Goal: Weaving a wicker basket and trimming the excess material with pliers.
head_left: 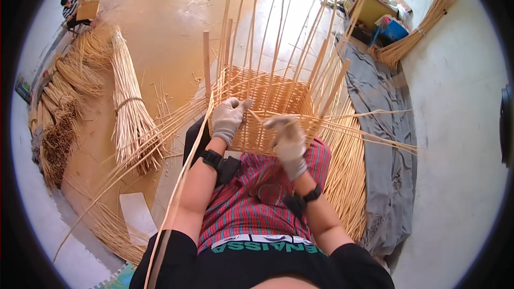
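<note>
Left grip, a pale-gloved hand (229, 119): looks pinched on a thin pale cane strand (256, 115) at the near rim. Right grip, also pale-gloved (289, 142): motion-blurred on the same side, can't tell if it holds anything. Between and beyond both grips: tan rectangular woven-cane basket (256, 138), over the lap. Walls woven, I'd call it well along. Left to do, by the look: tall thin cane stakes (274, 43) above the weave, loose weaver ends (375, 136) out right, no finished rim.
</note>
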`<state>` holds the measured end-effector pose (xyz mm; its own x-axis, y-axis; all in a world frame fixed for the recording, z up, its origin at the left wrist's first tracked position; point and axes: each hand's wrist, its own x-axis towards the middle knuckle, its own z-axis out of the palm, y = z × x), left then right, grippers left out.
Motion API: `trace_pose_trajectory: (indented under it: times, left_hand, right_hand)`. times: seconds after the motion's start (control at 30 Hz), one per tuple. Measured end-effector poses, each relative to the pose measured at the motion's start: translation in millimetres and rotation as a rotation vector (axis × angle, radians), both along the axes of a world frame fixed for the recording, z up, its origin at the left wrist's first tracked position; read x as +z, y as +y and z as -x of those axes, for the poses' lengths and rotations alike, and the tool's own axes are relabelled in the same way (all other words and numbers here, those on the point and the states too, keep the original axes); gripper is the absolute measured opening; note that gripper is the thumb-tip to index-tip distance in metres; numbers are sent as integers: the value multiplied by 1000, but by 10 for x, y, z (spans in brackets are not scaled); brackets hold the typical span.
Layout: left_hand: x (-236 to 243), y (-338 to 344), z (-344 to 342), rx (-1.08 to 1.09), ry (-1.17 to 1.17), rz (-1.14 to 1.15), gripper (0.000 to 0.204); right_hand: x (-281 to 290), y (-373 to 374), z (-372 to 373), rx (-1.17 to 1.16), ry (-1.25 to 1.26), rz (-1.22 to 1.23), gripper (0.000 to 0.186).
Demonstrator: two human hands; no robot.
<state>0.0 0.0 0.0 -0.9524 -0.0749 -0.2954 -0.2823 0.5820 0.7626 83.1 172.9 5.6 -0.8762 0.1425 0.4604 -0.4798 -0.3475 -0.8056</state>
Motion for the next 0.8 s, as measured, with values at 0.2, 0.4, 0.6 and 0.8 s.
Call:
trace_pose_trajectory:
  times: [0.2, 0.4, 0.6, 0.8]
  left_hand:
    - [55, 397, -30, 63, 1020, -350, 32]
    - [-159, 716, -4, -237, 282, 150, 54]
    - [-109, 590, 194, -154, 210, -43, 47]
    - [356, 979, -296, -549, 853, 189, 73]
  right_hand:
    - [-443, 985, 118, -427, -599, -144, 14]
    - [739, 373, 984, -786, 230, -1257, 68]
    - [-211, 1214, 507, -543, -193, -54, 33]
    - [534, 1327, 82, -571, -506, -271, 16]
